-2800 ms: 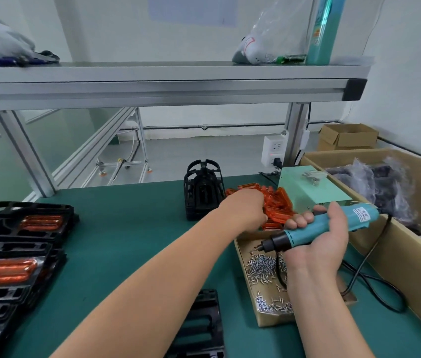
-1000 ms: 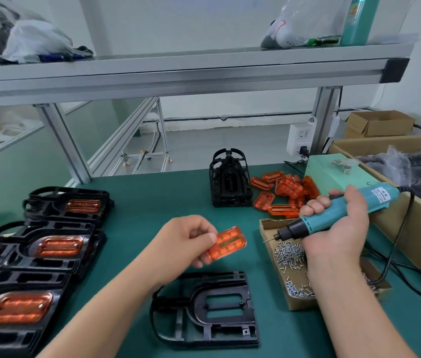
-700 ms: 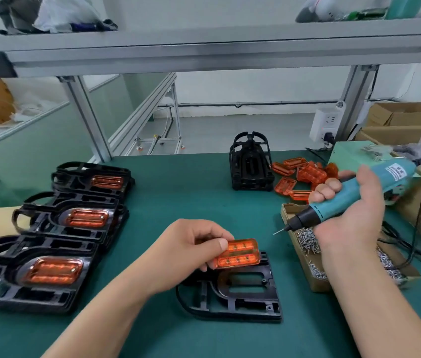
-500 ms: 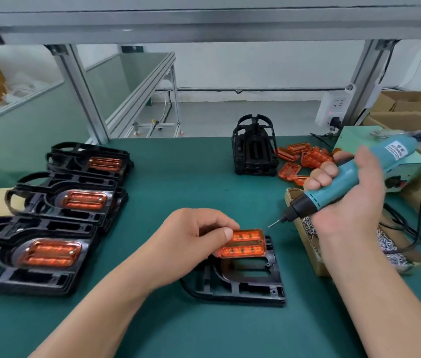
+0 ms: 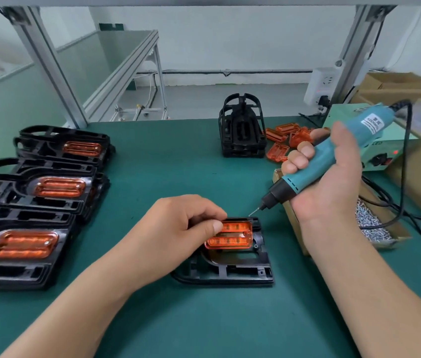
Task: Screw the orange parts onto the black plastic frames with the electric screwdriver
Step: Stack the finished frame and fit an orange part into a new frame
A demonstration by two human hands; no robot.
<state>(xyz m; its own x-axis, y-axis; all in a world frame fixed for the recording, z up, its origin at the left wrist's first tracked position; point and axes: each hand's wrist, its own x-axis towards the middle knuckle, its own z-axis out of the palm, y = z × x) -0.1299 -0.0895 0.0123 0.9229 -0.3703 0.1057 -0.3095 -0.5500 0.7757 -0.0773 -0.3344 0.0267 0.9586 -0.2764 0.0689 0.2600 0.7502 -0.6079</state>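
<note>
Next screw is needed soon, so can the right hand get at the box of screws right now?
Probably yes: the right hand, gripping the screwdriver, is just over the box with nothing between.

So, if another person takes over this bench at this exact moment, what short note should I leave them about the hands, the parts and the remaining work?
Left hand pinches the orange part, which lies on the black frame at front centre.
Right hand grips the electric screwdriver; its bit points at the frame's far right corner.
Done: the frames on the left already carry orange parts.
Left: screw this part down. The screws are in the box on the right, with the spare orange parts behind it.
</note>
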